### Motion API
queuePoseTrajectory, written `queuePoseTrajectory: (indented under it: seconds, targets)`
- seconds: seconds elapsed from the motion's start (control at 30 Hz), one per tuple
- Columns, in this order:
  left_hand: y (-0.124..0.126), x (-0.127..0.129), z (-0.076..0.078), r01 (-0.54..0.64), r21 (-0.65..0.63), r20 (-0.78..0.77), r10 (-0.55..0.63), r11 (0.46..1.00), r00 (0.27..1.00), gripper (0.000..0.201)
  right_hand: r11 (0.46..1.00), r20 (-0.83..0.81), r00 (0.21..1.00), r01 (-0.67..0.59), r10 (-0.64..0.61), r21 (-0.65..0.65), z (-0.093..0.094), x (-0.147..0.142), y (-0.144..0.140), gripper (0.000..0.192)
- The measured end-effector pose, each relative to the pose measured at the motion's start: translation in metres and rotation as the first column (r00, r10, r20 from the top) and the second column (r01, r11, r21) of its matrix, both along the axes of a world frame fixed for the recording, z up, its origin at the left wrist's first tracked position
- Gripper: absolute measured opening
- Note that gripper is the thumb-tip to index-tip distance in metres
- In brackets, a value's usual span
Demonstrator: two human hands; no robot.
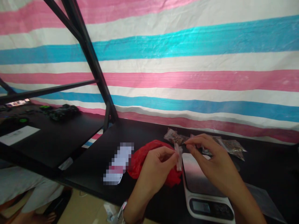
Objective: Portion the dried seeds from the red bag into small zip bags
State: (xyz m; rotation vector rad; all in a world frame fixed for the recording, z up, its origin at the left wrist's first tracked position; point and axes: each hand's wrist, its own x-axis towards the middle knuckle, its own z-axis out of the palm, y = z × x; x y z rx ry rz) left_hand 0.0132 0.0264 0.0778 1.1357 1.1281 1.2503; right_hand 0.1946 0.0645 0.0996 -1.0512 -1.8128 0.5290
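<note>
My left hand, a bracelet or watch at its wrist, pinches a small clear plastic bag that hangs upright between thumb and fingers. My right hand is just right of it, thumb and fingertips brought together above a digital scale. Whether anything is in that pinch is too small to tell. Behind my left hand lies a crumpled red plastic bag. Clear packets of brown dried pieces lie beyond the hands, one packet at the left and another packet at the right.
A flat clear plastic bag lies right of the scale on the black table. A blurred-out flat item is at the left. A black metal frame stands beyond it. At lower left, part of another person shows.
</note>
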Motion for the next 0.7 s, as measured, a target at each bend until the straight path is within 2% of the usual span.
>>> queuePoseTrajectory:
  seconds: [0.1, 0.17, 0.23, 0.37, 0.43, 0.6, 0.7]
  targets:
    - [-0.001, 0.0, 0.007, -0.05, -0.017, 0.009, 0.05, 0.999, 0.999, 0.04, 0.983, 0.026, 0.997, -0.061, 0.066, -0.172, 0.008, -0.009, -0.012, 0.021]
    - [-0.001, 0.0, 0.01, -0.059, -0.031, 0.009, 0.06, 0.998, 0.998, 0.044, 0.95, 0.039, 0.99, -0.118, 0.135, -0.289, 0.011, -0.014, -0.018, 0.021]
    - [-0.002, -0.001, 0.013, -0.057, -0.042, 0.003, 0.057, 0.998, 0.998, 0.046, 0.921, 0.035, 0.982, -0.162, 0.186, -0.353, 0.011, -0.016, -0.02, 0.021]
    - [-0.004, -0.005, 0.013, -0.005, -0.034, -0.02, 0.005, 0.999, 1.0, 0.046, 0.904, 0.015, 0.969, -0.226, 0.248, -0.362, 0.012, -0.015, -0.019, 0.027]
    - [-0.005, -0.008, 0.012, 0.035, -0.017, -0.032, -0.035, 0.999, 0.999, 0.046, 0.908, 0.032, 0.969, -0.216, 0.243, -0.36, 0.013, -0.016, -0.02, 0.029]
    - [-0.014, -0.014, 0.017, 0.121, 0.062, -0.098, -0.115, 0.991, 0.989, 0.036, 0.923, 0.028, 0.987, -0.139, 0.159, -0.359, 0.014, -0.031, -0.024, 0.021]
    - [-0.02, -0.015, 0.021, 0.055, 0.081, -0.197, -0.038, 0.995, 0.98, 0.027, 0.955, 0.059, 0.996, -0.044, 0.063, -0.292, 0.012, -0.039, -0.023, 0.017]
